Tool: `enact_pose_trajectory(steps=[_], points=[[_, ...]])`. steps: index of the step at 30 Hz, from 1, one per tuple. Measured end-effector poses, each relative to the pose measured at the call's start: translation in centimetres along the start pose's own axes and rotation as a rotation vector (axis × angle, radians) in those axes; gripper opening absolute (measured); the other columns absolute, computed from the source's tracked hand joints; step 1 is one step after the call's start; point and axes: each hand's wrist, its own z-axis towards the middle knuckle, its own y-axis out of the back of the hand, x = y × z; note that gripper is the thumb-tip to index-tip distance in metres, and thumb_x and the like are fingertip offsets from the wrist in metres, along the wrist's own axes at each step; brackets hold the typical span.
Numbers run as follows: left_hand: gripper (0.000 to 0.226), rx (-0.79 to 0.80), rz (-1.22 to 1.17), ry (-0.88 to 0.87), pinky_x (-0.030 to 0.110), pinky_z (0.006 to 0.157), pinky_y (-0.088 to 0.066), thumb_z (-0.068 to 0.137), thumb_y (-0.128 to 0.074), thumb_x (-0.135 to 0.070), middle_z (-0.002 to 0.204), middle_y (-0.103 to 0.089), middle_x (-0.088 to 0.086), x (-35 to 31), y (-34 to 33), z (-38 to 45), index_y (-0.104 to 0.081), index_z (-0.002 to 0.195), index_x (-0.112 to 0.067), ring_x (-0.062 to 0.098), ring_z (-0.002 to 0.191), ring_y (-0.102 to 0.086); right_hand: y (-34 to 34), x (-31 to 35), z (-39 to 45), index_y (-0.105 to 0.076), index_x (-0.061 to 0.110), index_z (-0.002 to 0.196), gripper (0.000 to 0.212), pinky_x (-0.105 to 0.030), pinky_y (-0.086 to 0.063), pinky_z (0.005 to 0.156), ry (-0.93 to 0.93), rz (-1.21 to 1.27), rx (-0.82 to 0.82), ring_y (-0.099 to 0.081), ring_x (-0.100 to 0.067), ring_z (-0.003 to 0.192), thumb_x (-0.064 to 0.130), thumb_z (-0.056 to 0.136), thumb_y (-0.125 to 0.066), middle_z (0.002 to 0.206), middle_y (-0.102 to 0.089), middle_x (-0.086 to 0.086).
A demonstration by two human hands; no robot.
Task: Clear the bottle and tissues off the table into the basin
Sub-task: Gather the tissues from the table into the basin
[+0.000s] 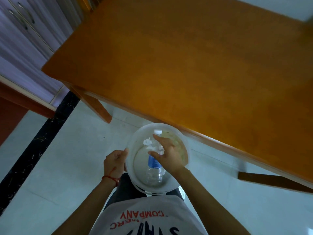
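I hold a white round basin in front of my waist, just off the near edge of the orange wooden table. My left hand grips the basin's left rim. Inside the basin lies a clear plastic bottle with a blue label and a white cap, pointing away from me. Crumpled white tissues lie next to the bottle's upper part. My right hand hovers over the basin with its fingers spread above the bottle and tissues, holding nothing that I can see.
The tabletop shows only bare wood. One table leg slants down at the left and a wooden piece shows low at the right. Pale floor tiles with a black strip lie left. A cabinet stands far left.
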Motion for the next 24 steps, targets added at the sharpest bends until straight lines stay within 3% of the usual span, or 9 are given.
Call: enact_pose_trajectory(steps=[6, 12, 15, 17, 19, 21, 24], points=[[0.024, 0.055, 0.014, -0.005, 0.055, 0.075, -0.056, 0.086, -0.060, -0.027, 0.069, -0.060, 0.011, -0.1, 0.7, 0.5, -0.060, 0.064, -0.018, 0.031, 0.067, -0.057, 0.6, -1.9, -2.3, -0.055, 0.016, 0.122, 0.045, -0.036, -0.037, 0.102, 0.084, -0.216, -0.295, -0.054, -0.028, 0.117, 0.034, 0.082, -0.060, 0.126, -0.060, -0.009], [0.024, 0.131, 0.076, -0.037, 0.053, 0.073, -0.057, 0.086, -0.060, -0.026, 0.069, -0.063, 0.008, 0.3, 1.2, 1.3, -0.061, 0.064, -0.017, 0.033, 0.071, -0.060, 0.3, -4.3, -6.2, -0.048, 0.013, 0.130, 0.045, -0.040, -0.032, 0.109, -0.257, -0.060, -0.471, -0.041, -0.027, 0.129, 0.034, 0.090, -0.052, 0.140, -0.048, -0.010], [0.024, 0.190, 0.109, -0.065, 0.051, 0.071, -0.057, 0.087, -0.058, -0.025, 0.070, -0.062, 0.011, 0.4, 1.1, 1.6, -0.061, 0.066, -0.013, 0.034, 0.070, -0.061, -0.8, -5.0, -7.8, -0.047, 0.013, 0.130, 0.042, -0.038, -0.040, 0.103, -0.401, 0.117, -0.576, -0.050, -0.027, 0.121, 0.028, 0.091, -0.053, 0.135, -0.052, -0.010], [0.026, 0.229, 0.131, -0.077, 0.052, 0.071, -0.057, 0.087, -0.058, -0.026, 0.070, -0.062, 0.014, 0.4, 1.0, 1.8, -0.063, 0.069, -0.007, 0.035, 0.071, -0.061, -1.5, -5.4, -8.7, -0.052, 0.014, 0.126, 0.037, -0.025, -0.048, 0.089, -0.506, 0.271, -0.643, -0.057, -0.023, 0.107, 0.026, 0.091, -0.053, 0.126, -0.059, -0.009], [0.030, 0.272, 0.160, -0.094, 0.051, 0.072, -0.057, 0.087, -0.058, -0.027, 0.069, -0.062, 0.015, 0.3, 0.8, 1.9, -0.063, 0.073, -0.001, 0.033, 0.068, -0.061, -2.2, -5.8, -9.8, -0.057, 0.014, 0.121, 0.032, -0.004, -0.042, 0.069, -0.570, 0.372, -0.705, -0.060, -0.017, 0.092, 0.023, 0.090, -0.053, 0.114, -0.065, -0.007], [0.031, 0.308, 0.191, -0.125, 0.049, 0.072, -0.057, 0.087, -0.058, -0.027, 0.065, -0.060, 0.013, 0.0, 0.5, 1.7, -0.062, 0.070, -0.001, 0.031, 0.064, -0.059, -2.6, -6.2, -11.0, -0.060, 0.013, 0.117, 0.029, 0.002, -0.040, 0.060, -0.604, 0.425, -0.764, -0.059, -0.015, 0.084, 0.023, 0.090, -0.053, 0.103, -0.067, -0.006], [0.029, 0.357, 0.240, -0.180, 0.045, 0.072, -0.056, 0.087, -0.058, -0.027, 0.063, -0.061, 0.011, -0.3, -0.4, 1.1, -0.060, 0.066, -0.007, 0.028, 0.062, -0.058, -3.2, -6.8, -12.9, -0.063, 0.013, 0.114, 0.028, 0.003, -0.040, 0.060, -0.654, 0.490, -0.824, -0.059, -0.016, 0.080, 0.023, 0.090, -0.055, 0.094, -0.067, -0.004]])
